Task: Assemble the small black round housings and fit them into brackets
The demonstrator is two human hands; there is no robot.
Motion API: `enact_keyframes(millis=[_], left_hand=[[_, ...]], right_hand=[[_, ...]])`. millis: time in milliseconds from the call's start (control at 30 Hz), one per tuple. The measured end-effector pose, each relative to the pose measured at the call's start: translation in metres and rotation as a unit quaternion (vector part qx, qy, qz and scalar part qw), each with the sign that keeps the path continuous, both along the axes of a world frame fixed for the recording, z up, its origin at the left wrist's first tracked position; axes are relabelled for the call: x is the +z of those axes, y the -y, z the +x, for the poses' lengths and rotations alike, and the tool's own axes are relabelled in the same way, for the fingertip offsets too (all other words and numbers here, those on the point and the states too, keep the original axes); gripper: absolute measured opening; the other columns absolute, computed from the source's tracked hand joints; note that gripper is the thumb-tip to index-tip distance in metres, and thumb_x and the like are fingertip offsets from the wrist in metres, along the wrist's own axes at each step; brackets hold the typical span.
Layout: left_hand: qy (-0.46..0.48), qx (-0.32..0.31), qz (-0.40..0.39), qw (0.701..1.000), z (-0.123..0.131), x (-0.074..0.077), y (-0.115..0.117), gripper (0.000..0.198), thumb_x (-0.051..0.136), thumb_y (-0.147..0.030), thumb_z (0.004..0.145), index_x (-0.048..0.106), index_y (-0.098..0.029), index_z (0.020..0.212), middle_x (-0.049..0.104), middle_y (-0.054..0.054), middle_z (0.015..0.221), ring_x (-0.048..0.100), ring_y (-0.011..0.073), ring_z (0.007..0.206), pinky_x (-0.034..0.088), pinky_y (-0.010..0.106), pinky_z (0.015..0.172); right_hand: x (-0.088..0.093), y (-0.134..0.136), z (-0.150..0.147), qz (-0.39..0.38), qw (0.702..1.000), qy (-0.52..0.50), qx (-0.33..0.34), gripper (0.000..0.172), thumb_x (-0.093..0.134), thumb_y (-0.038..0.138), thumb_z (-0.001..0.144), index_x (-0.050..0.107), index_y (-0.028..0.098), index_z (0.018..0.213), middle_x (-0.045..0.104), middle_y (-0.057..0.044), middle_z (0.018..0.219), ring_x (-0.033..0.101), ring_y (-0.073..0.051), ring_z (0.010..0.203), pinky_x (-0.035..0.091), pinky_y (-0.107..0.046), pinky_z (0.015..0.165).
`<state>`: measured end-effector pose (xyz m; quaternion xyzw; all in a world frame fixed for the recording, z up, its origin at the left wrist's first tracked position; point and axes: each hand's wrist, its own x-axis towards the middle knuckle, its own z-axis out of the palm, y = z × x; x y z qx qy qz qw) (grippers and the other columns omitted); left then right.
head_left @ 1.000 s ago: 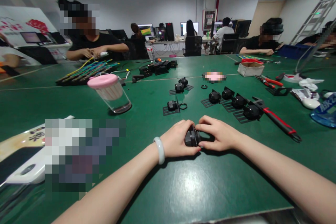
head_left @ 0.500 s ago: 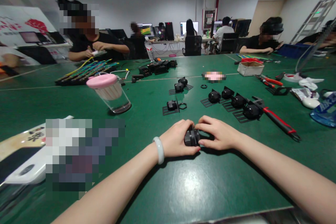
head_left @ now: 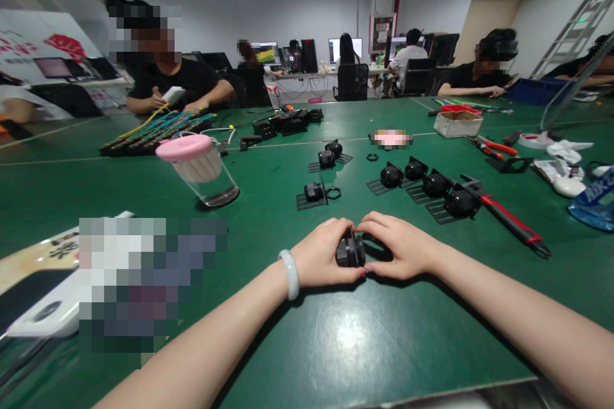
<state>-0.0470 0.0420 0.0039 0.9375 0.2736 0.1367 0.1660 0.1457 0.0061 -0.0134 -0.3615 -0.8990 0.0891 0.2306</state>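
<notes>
My left hand [head_left: 323, 252], with a pale bangle at the wrist, is closed around a black cable gland [head_left: 350, 252] just above the green table. Its ribbed, threaded end points right. My right hand [head_left: 400, 246] curves round that end, thumb low and fingertips high, gripping its rim. A dark curved shape shows inside the right hand's curl; whether it is a ring or shadow I cannot tell. Beyond the hands sits another gland on a slotted black bracket [head_left: 313, 193], beside a loose hexagonal locknut [head_left: 333, 193].
Several bracketed glands [head_left: 434, 184] stand at right, beside a red-and-black adjustable wrench [head_left: 513, 223]. A smaller black ring [head_left: 372, 157] lies farther back. At left are a pink-lidded cup [head_left: 206, 172] and a white handled object [head_left: 52, 307]. A co-worker [head_left: 173, 80] sits across the table.
My right thumb has shifted slightly down and left, close to my left thumb. The gland stays almost in place. Across the table, the co-worker's hands have moved apart.
</notes>
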Motion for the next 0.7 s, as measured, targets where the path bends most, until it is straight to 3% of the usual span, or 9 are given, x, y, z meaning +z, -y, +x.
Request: enact_keyframes(millis=[433,700], left_hand=[[-0.001,0.003,-0.004,1.000,0.0012,-0.0004,0.0001,0.042,0.062,-0.043,0.060,0.045,-0.017,0.089,0.050,0.003,0.082,0.049,0.0192,0.076,0.041,0.032,0.070],[-0.007,-0.002,0.001,1.000,0.0014,0.0001,-0.0002,0.045,0.060,-0.044,0.061,0.045,-0.016,0.093,0.050,0.004,0.084,0.049,0.0196,0.077,0.041,0.032,0.071]], right_hand=[[-0.0019,-0.0008,-0.0051,0.053,0.996,0.065,-0.015,0.037,0.051,0.039,0.073,0.046,0.016,0.101,0.050,-0.008,0.094,0.048,-0.019,0.080,0.040,-0.031,0.069],[-0.0015,-0.0020,-0.0059,0.056,0.997,0.058,-0.013,0.038,0.051,0.040,0.072,0.048,0.015,0.101,0.051,-0.008,0.093,0.048,-0.020,0.081,0.039,-0.031,0.069]])
